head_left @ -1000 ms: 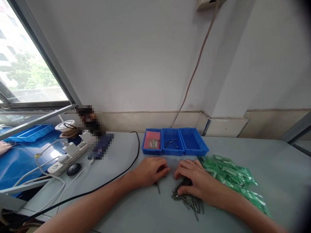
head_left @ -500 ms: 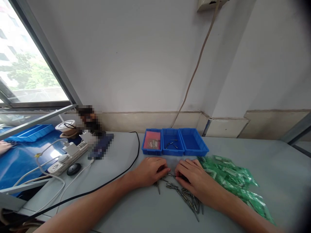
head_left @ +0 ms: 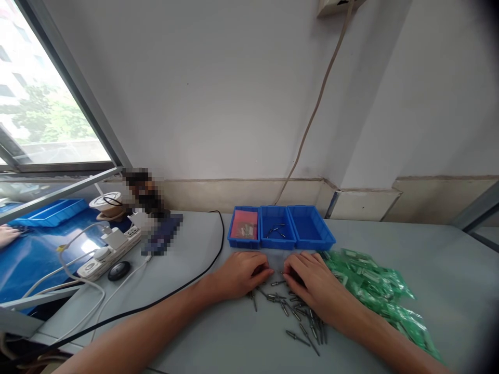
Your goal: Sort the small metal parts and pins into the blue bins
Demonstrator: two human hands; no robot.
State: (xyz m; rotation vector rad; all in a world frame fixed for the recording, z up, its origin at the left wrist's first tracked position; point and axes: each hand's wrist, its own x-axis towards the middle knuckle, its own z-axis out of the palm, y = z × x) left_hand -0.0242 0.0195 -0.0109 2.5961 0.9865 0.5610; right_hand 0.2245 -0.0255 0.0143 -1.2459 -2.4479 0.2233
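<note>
Several thin metal pins with thicker ends (head_left: 296,337) lie loose on the grey table, in front of and between my hands. They look like pop rivets. My left hand (head_left: 245,272) rests on the table at the left of the pile, thumb and forefinger pressed together. Whatever they hold is hidden, and a few pins stick out beneath. Over the right part of the pile, my right hand (head_left: 310,278) is curled with its fingertips down. A small metal tip shows at those fingertips, but I cannot tell if it is gripped.
Behind my hands stand three joined blue bins (head_left: 312,228); one holds a pink packet (head_left: 245,223), another a few pins. Green plastic bags (head_left: 370,280) lie at right. A black cable (head_left: 167,296), power strip (head_left: 111,252) and mouse (head_left: 119,270) are at left. Another person's hand (head_left: 8,235) shows far left.
The pin that stuck out from my right fingers now lies between the hands. Pins in the pile have spread, with one further toward me. The left hand has barely moved.
</note>
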